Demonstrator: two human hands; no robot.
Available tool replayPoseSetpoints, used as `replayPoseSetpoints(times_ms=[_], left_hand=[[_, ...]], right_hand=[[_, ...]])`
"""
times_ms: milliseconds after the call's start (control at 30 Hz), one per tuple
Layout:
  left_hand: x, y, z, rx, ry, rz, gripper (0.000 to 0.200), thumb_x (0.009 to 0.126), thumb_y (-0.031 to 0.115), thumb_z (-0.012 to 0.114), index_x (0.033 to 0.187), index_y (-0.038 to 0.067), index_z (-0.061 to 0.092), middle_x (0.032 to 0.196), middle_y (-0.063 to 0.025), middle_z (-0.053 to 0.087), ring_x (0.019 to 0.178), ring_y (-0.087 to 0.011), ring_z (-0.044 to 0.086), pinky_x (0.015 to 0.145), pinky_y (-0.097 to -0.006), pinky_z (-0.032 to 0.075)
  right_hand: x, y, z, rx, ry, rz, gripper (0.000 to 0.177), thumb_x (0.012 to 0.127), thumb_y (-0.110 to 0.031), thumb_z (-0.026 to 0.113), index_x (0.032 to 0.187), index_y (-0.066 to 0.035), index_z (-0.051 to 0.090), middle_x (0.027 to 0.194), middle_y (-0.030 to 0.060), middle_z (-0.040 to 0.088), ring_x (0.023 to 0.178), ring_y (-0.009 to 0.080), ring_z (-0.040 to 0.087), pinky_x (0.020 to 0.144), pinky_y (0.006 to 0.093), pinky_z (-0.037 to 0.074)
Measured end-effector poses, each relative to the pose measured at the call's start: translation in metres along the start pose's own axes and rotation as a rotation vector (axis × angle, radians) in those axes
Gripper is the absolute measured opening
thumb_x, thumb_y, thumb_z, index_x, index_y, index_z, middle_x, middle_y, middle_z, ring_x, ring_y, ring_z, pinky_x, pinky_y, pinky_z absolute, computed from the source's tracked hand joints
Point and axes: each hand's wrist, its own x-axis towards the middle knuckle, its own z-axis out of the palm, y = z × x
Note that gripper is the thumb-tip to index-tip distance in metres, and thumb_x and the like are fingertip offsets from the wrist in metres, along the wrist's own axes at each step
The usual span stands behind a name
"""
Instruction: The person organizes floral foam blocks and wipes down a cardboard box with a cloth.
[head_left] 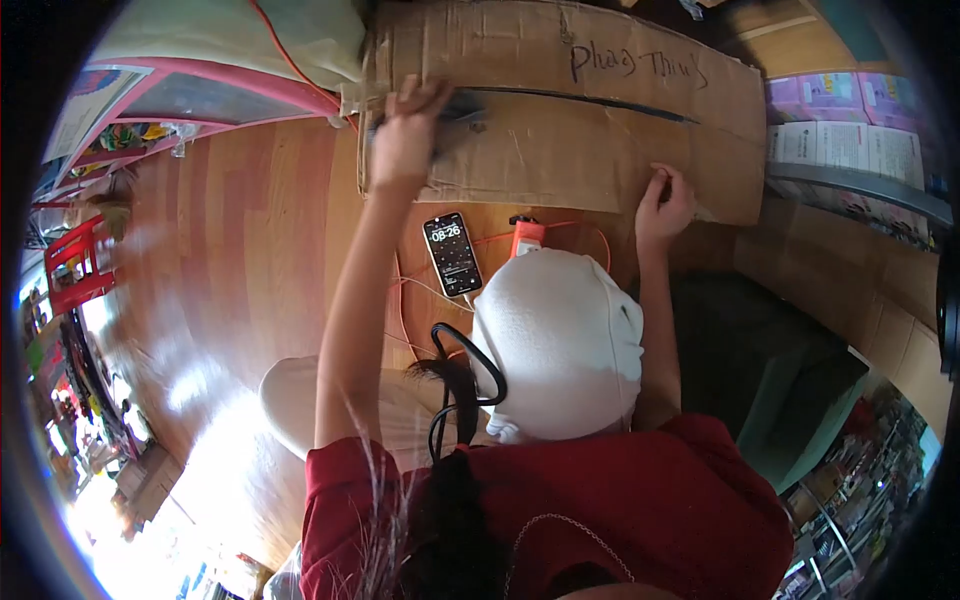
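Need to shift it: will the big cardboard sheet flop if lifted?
The cardboard probably bends along its long dark slit, so it likely sags. It looks light and flat, likely sliding easily on the smooth wooden surface.

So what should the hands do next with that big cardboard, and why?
Probably slide the left hand and the dark tool it grips a little way along the dark line across the cardboard. The tool sits at that line's end, and the right hand rests on the near edge, steadying the sheet.
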Motion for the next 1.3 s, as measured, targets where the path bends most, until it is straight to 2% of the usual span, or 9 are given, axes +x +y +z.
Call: replayPoseSetpoints(times_ms=[200, 367, 433, 600, 700, 867, 933, 1100, 1300], left_hand=[[-0.062, -0.078, -0.031, -0.206, -0.188, -0.575, 0.039, 0.077, -0.004, 0.047, 0.111, 0.008, 0.060, 0.120, -0.0106, 0.056, 0.112, -0.0280, 0.052, 0.088, -0.0383, 0.045], [-0.059, 0.016, -0.063, -0.630, 0.338, -0.463, 0.027, 0.087, 0.006, 0.053, 0.112, -0.001, 0.059, 0.105, -0.0153, 0.064, 0.091, -0.0192, 0.062, 0.075, -0.0297, 0.049], [-0.036, 0.063, -0.072, -1.063, 0.096, -0.627, 0.030, 0.090, 0.011, 0.054, 0.118, 0.000, 0.055, 0.084, -0.0032, 0.059, 0.072, -0.0078, 0.050, 0.065, -0.0238, 0.043], [0.001, 0.105, -0.046, -2.377, -0.122, -0.630, 0.050, 0.094, 0.035, 0.045, 0.128, -0.003, 0.043, 0.124, -0.0090, 0.049, 0.112, -0.0151, 0.046, 0.093, -0.0286, 0.037], [-0.004, 0.084, -0.044, -2.288, -0.343, -0.580, 0.050, 0.093, 0.037, 0.046, 0.128, 0.000, 0.043, 0.120, -0.0114, 0.052, 0.114, -0.0214, 0.046, 0.097, -0.0325, 0.032], [-0.041, -0.012, -0.019, 0.032, 0.197, -0.145, 0.052, 0.093, 0.033, 0.041, 0.136, 0.005, 0.029, 0.132, -0.0234, 0.038, 0.118, -0.0354, 0.042, 0.097, -0.0448, 0.034], [-0.054, -0.021, -0.003, 0.125, 0.181, -0.288, 0.051, 0.093, 0.030, 0.040, 0.135, 0.004, 0.029, 0.131, -0.0238, 0.039, 0.117, -0.0385, 0.042, 0.093, -0.0448, 0.037], [-0.056, -0.011, 0.001, -0.284, 0.116, -0.522, 0.050, 0.094, 0.028, 0.035, 0.135, 0.001, 0.027, 0.130, -0.0237, 0.041, 0.114, -0.0410, 0.044, 0.089, -0.0446, 0.041], [-0.054, -0.008, -0.002, -0.231, 0.095, -0.573, 0.049, 0.095, 0.027, 0.035, 0.135, 0.001, 0.027, 0.124, -0.0232, 0.045, 0.106, -0.0401, 0.049, 0.085, -0.0456, 0.044]], right_hand=[[0.004, -0.007, -0.004, 0.212, -0.006, 0.150, 0.012, 0.085, -0.008, 0.051, 0.086, -0.005, 0.063, 0.072, 0.0085, 0.060, 0.067, 0.0226, 0.055, 0.063, 0.0326, 0.042], [0.011, -0.072, -0.014, 0.511, -0.235, 0.139, 0.020, 0.086, -0.010, 0.052, 0.104, -0.005, 0.058, 0.088, 0.0097, 0.060, 0.079, 0.0215, 0.056, 0.074, 0.0307, 0.043], [0.010, -0.108, -0.002, 0.691, -0.391, 0.005, 0.031, 0.086, -0.012, 0.054, 0.116, -0.005, 0.053, 0.101, 0.0129, 0.058, 0.093, 0.0247, 0.056, 0.085, 0.0331, 0.041], [0.007, -0.144, 0.045, 1.010, -0.448, 0.024, 0.046, 0.084, -0.008, 0.054, 0.129, -0.004, 0.045, 0.124, 0.0184, 0.050, 0.115, 0.0314, 0.048, 0.097, 0.0373, 0.035], [0.008, -0.131, 0.047, 1.040, -0.544, 0.089, 0.049, 0.084, -0.006, 0.052, 0.132, -0.003, 0.041, 0.133, 0.0154, 0.043, 0.124, 0.0268, 0.040, 0.102, 0.0320, 0.029], [-0.005, -0.147, 0.043, 0.660, -0.722, -0.074, 0.049, 0.079, -0.007, 0.057, 0.127, -0.006, 0.047, 0.133, 0.0102, 0.045, 0.125, 0.0259, 0.039, 0.102, 0.0310, 0.031], [-0.028, -0.155, 0.068, 0.239, -0.598, -0.596, 0.047, 0.077, -0.008, 0.058, 0.123, -0.008, 0.052, 0.130, 0.0084, 0.048, 0.123, 0.0264, 0.042, 0.100, 0.0332, 0.036], [-0.012, -0.122, 0.070, 0.173, -0.713, -0.181, 0.036, 0.075, -0.007, 0.055, 0.111, -0.008, 0.059, 0.125, 0.0076, 0.051, 0.120, 0.0276, 0.044, 0.099, 0.0403, 0.037], [0.051, 0.069, -0.022, -0.407, -0.209, -0.153, 0.036, 0.080, -0.002, 0.045, 0.114, 0.000, 0.056, 0.119, 0.0178, 0.054, 0.105, 0.0341, 0.054, 0.093, 0.0404, 0.042]])
